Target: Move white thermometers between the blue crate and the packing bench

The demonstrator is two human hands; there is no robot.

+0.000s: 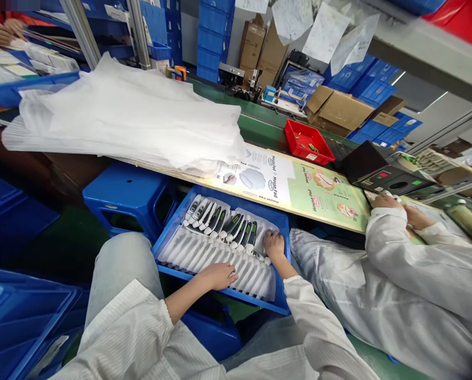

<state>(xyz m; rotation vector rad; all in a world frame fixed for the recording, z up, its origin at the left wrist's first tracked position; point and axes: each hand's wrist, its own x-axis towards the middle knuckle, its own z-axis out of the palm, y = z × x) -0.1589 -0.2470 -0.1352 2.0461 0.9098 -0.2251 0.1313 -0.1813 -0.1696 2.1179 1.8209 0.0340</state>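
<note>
In the head view, a blue bin [172,271] in front of my knees holds a white molded tray [272,285]. Slim white-and-black handheld devices [232,226], some with green marks, lie side by side in its far row. The near row shows ribbed white slots; whether anything sits in them is hard to make out. My left hand [219,276] rests over the tray's near side, fingers stretched out and holding nothing. At the tray's right end my right hand [274,246] has its fingers bent downward and together; what they grip is hidden.
Past the bin runs a bench with printed mouse pad sheets [255,179] and a pile of white foam sheets [141,116]. A red tray [309,142] with small green pieces and a black box [382,169] stand farther back. A co-worker's sleeves [394,237] are close on the right. Blue stool [121,195] left.
</note>
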